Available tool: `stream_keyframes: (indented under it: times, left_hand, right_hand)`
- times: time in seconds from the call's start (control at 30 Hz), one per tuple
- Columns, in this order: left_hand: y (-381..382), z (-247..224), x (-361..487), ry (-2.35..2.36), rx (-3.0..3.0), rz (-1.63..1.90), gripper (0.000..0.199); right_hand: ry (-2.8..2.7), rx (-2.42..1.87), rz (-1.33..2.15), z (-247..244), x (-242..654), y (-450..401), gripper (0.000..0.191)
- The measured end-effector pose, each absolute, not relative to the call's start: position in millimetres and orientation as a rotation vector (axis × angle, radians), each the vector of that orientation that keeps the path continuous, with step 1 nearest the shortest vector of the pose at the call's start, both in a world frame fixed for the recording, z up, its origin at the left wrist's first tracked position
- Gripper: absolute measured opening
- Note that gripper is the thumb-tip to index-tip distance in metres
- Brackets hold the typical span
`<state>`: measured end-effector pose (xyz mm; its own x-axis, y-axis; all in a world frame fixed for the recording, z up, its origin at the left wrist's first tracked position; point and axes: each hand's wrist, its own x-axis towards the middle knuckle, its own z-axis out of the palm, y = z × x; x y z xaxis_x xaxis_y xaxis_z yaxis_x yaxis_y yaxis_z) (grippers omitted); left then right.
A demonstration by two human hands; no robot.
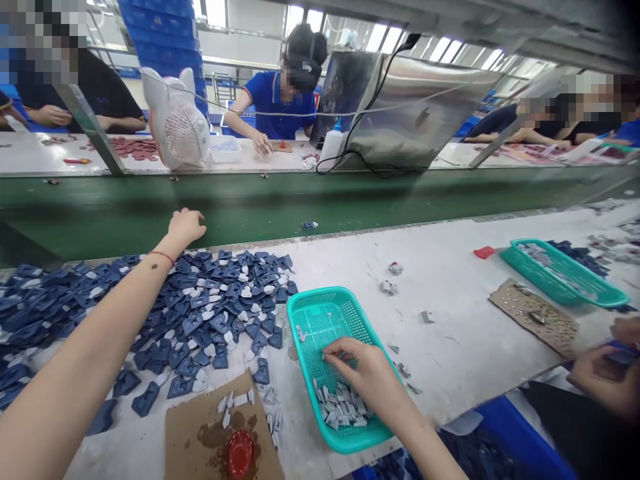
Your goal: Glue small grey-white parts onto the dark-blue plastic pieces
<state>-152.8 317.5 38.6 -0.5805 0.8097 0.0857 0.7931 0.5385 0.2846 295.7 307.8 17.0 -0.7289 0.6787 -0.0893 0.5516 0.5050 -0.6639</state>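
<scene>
My left hand point(187, 227) reaches over the far edge of the table beside the green belt. Its thumb and forefinger are apart, and I see nothing in it; the other fingers are partly hidden. Beneath that arm spreads a heap of dark blue plastic pieces point(220, 320) with small white parts among them. My right hand point(363, 370) hovers inside a green plastic basket point(345, 297), thumb and forefinger pinched together. Whatever sits between those fingertips is too small to name. Small light grey pieces point(345, 407) lie in the basket's near end.
Cardboard point(193, 433) at the front carries a red oval dish point(241, 455) and several pale pieces. One blue piece point(309, 225) lies on the green belt point(250, 200). Another basket point(545, 273) and a co-worker's hands point(607, 360) are at right. Across the belt a person point(280, 100) works.
</scene>
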Motion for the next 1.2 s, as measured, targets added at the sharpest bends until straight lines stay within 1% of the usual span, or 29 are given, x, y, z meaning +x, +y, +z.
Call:
stream_keyframes:
  times: [0.1,0.2,0.27,0.37,0.4,0.47,0.53,0.6,0.67,0.83,1.03,1.2]
  left_hand:
    - [352,43,-123,2.681,1.612,0.361,0.038]
    - [393,42,-81,2.498,1.859,0.272,0.042]
    - [417,37,-55,2.368,1.992,0.216,0.048]
    - [446,30,-25,2.222,2.104,0.147,0.06]
    - [452,28,-18,2.193,2.11,0.126,0.06]
    - [461,25,-11,2.173,2.092,0.088,0.053]
    - [465,24,-9,2.185,2.061,0.064,0.042]
    - [464,26,-11,2.202,2.032,0.052,0.036]
    - [459,28,-15,2.201,2.005,0.04,0.034]
    - [442,33,-17,2.195,1.917,0.072,0.035]
    - [434,45,-1,2.294,1.7,0.344,0.036]
    - [414,72,-3,2.176,1.555,0.708,0.031]
  right_hand:
    - [-2.693,-1.027,0.809,17,301,303,0.013]
    - [-2.821,-1.029,0.532,19,304,297,0.012]
    - [-2.872,-1.026,0.358,19,305,294,0.011]
    - [-2.886,-1.028,0.233,18,306,292,0.01]
    - [-2.882,-1.043,0.228,18,306,291,0.009]
    - [-2.87,-1.072,0.248,17,306,291,0.006]
    - [-2.865,-1.075,0.264,16,306,291,0.012]
    - [-2.872,-1.063,0.261,15,306,291,0.013]
    - [-2.877,-1.059,0.255,15,305,292,0.01]
    - [-2.869,-1.095,0.318,17,302,293,0.011]
    - [-2.748,-1.165,0.308,19,299,284,0.013]
    - [-2.654,-1.198,0.389,17,299,283,0.015]
